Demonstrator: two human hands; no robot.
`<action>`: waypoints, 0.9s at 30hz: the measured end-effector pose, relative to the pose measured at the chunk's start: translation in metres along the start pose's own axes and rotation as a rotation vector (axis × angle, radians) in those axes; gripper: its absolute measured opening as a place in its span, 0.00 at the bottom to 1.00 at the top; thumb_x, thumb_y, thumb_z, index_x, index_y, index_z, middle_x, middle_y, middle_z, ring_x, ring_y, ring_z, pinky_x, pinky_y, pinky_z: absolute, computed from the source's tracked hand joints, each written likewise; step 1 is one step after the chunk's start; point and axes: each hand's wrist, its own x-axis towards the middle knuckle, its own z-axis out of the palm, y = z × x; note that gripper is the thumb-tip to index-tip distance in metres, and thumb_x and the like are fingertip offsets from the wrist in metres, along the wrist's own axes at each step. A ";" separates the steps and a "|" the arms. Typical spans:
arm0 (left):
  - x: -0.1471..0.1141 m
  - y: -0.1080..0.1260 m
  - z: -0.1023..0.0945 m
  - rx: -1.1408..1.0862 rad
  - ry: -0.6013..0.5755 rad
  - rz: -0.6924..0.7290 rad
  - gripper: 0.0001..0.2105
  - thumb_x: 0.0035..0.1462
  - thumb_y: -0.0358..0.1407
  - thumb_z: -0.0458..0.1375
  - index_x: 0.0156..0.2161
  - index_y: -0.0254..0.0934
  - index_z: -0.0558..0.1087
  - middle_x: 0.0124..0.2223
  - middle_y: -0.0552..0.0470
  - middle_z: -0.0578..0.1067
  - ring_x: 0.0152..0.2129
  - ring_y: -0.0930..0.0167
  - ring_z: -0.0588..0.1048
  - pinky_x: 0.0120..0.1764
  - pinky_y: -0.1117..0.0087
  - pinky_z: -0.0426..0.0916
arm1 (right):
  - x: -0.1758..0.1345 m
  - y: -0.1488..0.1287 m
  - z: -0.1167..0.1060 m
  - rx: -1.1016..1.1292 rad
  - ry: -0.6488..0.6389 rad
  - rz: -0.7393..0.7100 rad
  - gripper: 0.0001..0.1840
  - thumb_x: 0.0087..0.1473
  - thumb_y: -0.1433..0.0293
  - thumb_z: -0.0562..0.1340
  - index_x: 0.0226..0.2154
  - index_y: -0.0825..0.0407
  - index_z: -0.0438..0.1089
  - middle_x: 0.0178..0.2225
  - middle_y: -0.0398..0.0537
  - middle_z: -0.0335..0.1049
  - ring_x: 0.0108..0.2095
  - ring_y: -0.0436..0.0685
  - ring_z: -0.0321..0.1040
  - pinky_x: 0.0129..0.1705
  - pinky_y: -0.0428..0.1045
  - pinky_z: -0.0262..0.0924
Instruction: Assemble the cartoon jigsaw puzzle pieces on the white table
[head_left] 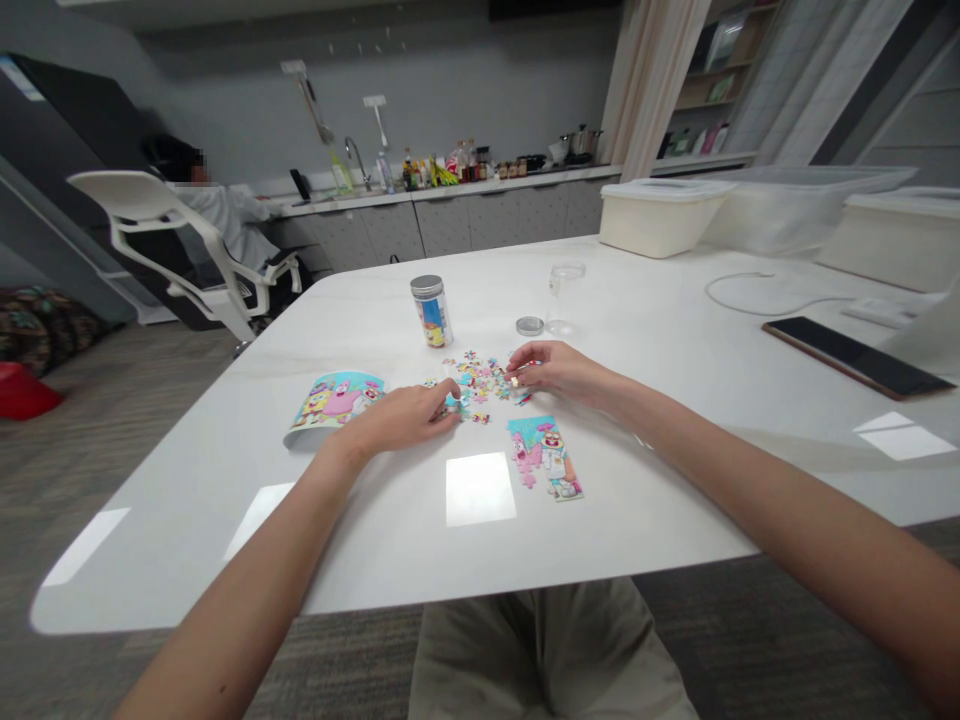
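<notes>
Loose jigsaw puzzle pieces [484,380] lie in a colourful heap in the middle of the white table. My left hand [409,415] rests at the heap's left edge, its index finger and thumb curled around a light-blue puzzle piece [452,401]. At the right side of the heap, my right hand [559,372] has its fingers bent in a pinch on a small puzzle piece [514,381]. Nearer to me is a partly joined puzzle [553,458] with a pink cartoon figure and an uneven left side. A curled picture sheet [337,398] with cartoon figures lies left of my left hand.
Behind the heap stand a lidded jar [430,312] with a cartoon label, a clear jar [566,300] and a silver lid [529,326]. To the right are a phone [855,355], a white cable [720,295] and storage boxes [660,215]. A person [225,220] sits at the far left.
</notes>
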 end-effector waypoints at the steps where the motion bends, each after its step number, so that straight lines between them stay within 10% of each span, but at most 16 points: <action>1: 0.000 0.000 0.000 0.000 0.002 0.000 0.12 0.61 0.42 0.44 0.46 0.41 0.62 0.25 0.55 0.70 0.21 0.71 0.68 0.25 0.72 0.54 | 0.000 0.000 0.000 -0.006 0.007 -0.001 0.12 0.37 0.82 0.64 0.26 0.52 0.68 0.35 0.51 0.70 0.37 0.55 0.68 0.37 0.50 0.69; 18: 0.001 0.003 -0.004 0.013 -0.027 0.001 0.11 0.61 0.42 0.44 0.38 0.40 0.66 0.27 0.53 0.72 0.23 0.70 0.69 0.25 0.71 0.55 | 0.002 0.001 0.000 -0.076 0.021 -0.009 0.11 0.38 0.76 0.68 0.28 0.51 0.68 0.33 0.50 0.69 0.33 0.55 0.68 0.38 0.52 0.68; 27: 0.001 0.003 -0.004 0.015 -0.025 0.006 0.11 0.60 0.41 0.44 0.38 0.40 0.66 0.27 0.53 0.71 0.23 0.70 0.69 0.25 0.71 0.56 | 0.005 0.010 -0.007 -0.865 -0.044 -0.434 0.11 0.44 0.80 0.60 0.30 0.50 0.72 0.33 0.48 0.71 0.33 0.55 0.66 0.39 0.51 0.61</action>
